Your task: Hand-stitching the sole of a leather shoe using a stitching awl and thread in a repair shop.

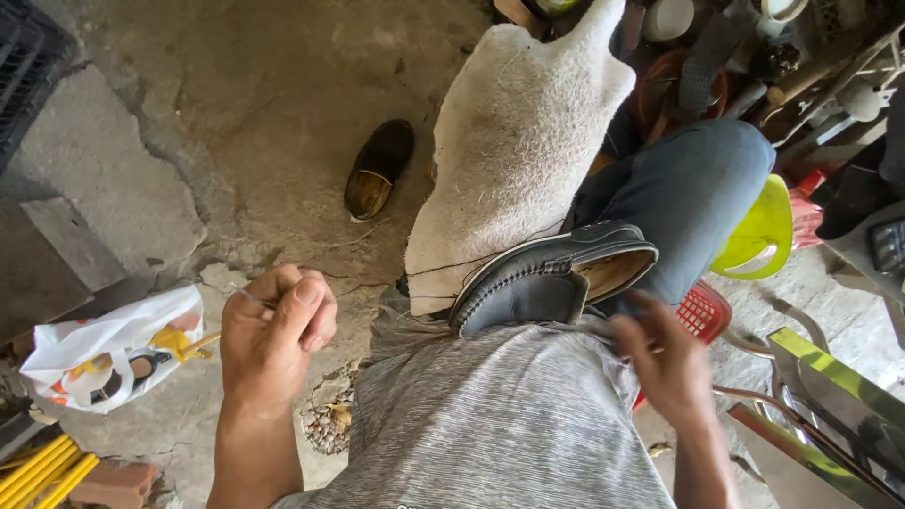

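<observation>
Looking down, I note a dark navy leather loafer with a tan lining [551, 278] lying on the lap, against a white fuzzy cloth [514, 151]. My left hand [276, 330] is fisted, pinching a thin needle with dark thread running to the shoe. My right hand [665, 363] rests by the heel; its grip is blurred, I cannot tell. A second dark shoe [379, 168] lies on the concrete floor [236, 113].

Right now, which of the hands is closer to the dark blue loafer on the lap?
The right. The right hand sits just beside the loafer, below its heel end, fingers almost at it. The left hand is raised off to the far side, pinching a needle.
</observation>
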